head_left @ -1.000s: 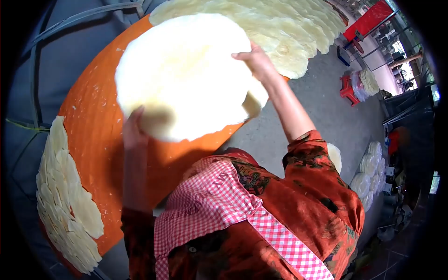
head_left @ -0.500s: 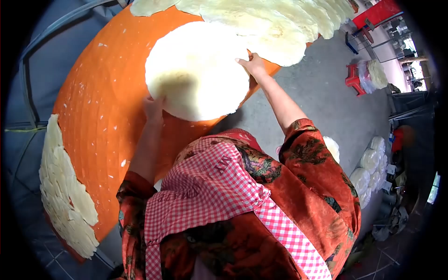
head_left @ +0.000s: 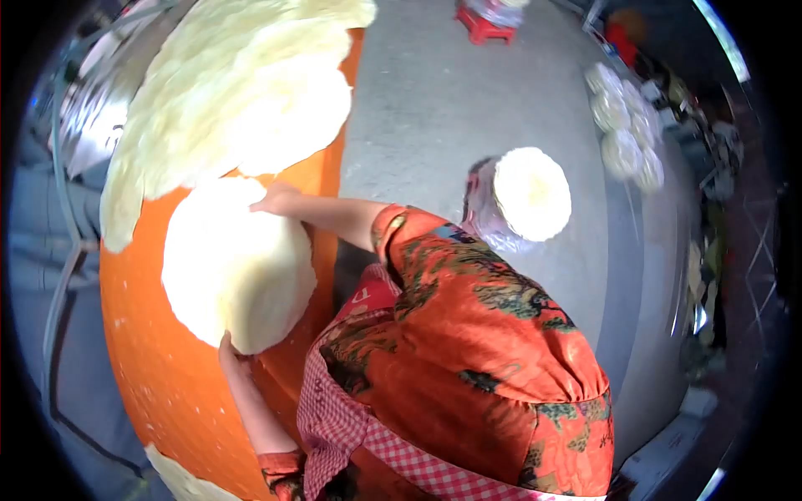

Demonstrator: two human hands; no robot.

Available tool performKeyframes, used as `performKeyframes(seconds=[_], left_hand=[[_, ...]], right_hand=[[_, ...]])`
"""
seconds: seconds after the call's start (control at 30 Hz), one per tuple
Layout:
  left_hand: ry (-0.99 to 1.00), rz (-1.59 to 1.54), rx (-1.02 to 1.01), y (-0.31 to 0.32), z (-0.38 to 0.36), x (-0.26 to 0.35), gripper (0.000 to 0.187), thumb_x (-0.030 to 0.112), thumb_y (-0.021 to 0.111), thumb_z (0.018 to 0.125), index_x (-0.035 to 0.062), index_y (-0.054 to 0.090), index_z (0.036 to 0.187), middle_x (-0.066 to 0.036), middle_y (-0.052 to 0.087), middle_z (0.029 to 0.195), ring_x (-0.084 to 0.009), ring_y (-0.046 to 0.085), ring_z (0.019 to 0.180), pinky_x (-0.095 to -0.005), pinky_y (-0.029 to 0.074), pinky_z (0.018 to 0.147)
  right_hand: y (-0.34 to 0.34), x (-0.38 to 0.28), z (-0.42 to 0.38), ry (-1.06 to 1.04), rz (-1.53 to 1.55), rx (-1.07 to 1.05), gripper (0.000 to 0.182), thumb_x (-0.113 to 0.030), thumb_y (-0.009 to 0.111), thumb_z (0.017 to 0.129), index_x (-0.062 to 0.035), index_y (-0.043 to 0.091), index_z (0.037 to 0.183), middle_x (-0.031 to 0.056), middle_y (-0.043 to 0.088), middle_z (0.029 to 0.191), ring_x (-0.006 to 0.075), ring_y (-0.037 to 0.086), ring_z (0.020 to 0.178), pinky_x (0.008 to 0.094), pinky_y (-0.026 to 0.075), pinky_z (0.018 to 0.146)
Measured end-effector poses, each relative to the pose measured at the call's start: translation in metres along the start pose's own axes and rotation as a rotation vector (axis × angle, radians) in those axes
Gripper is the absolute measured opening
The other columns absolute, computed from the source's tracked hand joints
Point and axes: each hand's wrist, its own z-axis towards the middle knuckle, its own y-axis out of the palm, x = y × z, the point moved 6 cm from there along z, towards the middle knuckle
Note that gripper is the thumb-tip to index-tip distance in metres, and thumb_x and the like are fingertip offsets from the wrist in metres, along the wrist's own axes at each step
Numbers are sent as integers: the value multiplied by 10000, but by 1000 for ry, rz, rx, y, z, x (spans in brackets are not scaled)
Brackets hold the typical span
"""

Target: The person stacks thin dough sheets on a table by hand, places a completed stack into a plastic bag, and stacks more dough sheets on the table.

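Between my two hands is a large, thin, pale round flatbread point(head_left: 225, 267), brightly lit, over the orange tabletop point(head_left: 142, 367). My left hand point(head_left: 230, 344) grips its near edge, the fingers partly hidden beneath. At the far edge, my right hand point(head_left: 276, 199) is closed on the rim with the thumb on top. Just beyond, overlapping flatbreads point(head_left: 242, 92) cover the far part of the table. The far rim of the held flatbread overlaps the nearest of them in this view.
Right of the table, a round stack of pale flatbreads point(head_left: 533, 194) stands with plastic wrap around it. A red stool point(head_left: 484, 29) bears another wrapped load. Bagged stacks point(head_left: 620, 125) lie farther right on the grey floor point(head_left: 418, 108). More flatbreads point(head_left: 180, 478) lie at the table's near end.
My body and view have turned to the right. Both hands have carried the flatbread along the table, closer to the overlapping flatbreads.
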Motion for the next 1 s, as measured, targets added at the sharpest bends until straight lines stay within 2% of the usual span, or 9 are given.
performKeyframes(seconds=[0.03, 0.13, 0.2, 0.43, 0.53, 0.6, 0.77, 0.93, 1.0], left_hand=[[-26, -9, 133, -4, -2, 0, 508, 399, 534, 878, 83, 465, 1270, -138, 566, 1170, -295, 578, 1014, -393, 519, 628], [-102, 148, 29, -23, 12, 2, 536, 384, 557, 862, 77, 432, 1283, -143, 540, 1197, -317, 573, 993, -410, 520, 629], [-20, 0, 197, -11, 3, 3, 523, 349, 585, 844, 72, 445, 1265, -148, 535, 1204, -329, 543, 1036, -483, 511, 696], [-122, 60, 175, -27, 18, -8, 503, 377, 574, 868, 107, 463, 1277, -110, 540, 1226, -320, 542, 1046, -503, 482, 786], [-37, -157, -17, 12, -1, -11, 587, 423, 566, 870, 92, 419, 1332, -127, 504, 1272, -335, 510, 1117, -519, 474, 845], [-27, -140, 20, 6, 5, -17, 638, 452, 567, 864, 79, 395, 1352, -137, 477, 1297, -339, 482, 1155, -521, 466, 875], [-5, -103, 176, 8, -14, -13, 700, 495, 577, 850, 64, 379, 1364, -151, 445, 1319, -341, 455, 1179, -510, 461, 893], [-37, -127, 195, -1, -8, -10, 703, 495, 577, 842, 74, 380, 1370, -141, 435, 1344, -355, 445, 1198, -524, 466, 895], [-35, -101, 5, 35, -28, 1, 685, 481, 581, 840, 80, 394, 1363, -136, 422, 1370, -357, 440, 1216, -527, 468, 904]], right_hand=[[-11, -11, -20, 77, 18, -9, 711, -566, 694, 690, 54, 652, 1036, 210, 638, 1067, 329, 606, 1001, 390, 463, 855], [-9, 4, -8, -11, 227, -10, 682, -545, 717, 677, 45, 667, 1014, 213, 650, 1037, 313, 614, 988, 375, 466, 857], [-4, 1, 0, -55, 183, -14, 652, -511, 737, 681, 30, 669, 1038, 205, 656, 1042, 297, 622, 985, 361, 472, 859], [-10, -22, -30, -33, 875, -454, 500, -283, 748, 753, 60, 635, 1099, 162, 635, 1131, 269, 579, 1082, 343, 432, 930], [22, 10, 32, -228, 809, -188, 471, -260, 739, 763, 42, 634, 1109, 153, 619, 1148, 262, 546, 1123, 354, 420, 939], [-3, -12, -15, 55, 587, -240, 551, -317, 761, 734, 40, 626, 1133, 167, 619, 1157, 267, 557, 1103, 350, 417, 930], [1, -8, -22, 141, 662, -465, 662, -324, 728, 750, 41, 524, 1263, 180, 531, 1296, 299, 503, 1186, 368, 375, 995], [-21, -24, -55, 110, 673, -431, 676, -308, 712, 751, 17, 491, 1302, 181, 525, 1293, 300, 498, 1177, 356, 370, 997], [-31, -31, -70, -21, 740, -354, 637, -300, 724, 741, 7, 529, 1264, 168, 569, 1232, 267, 512, 1157, 346, 384, 981]])
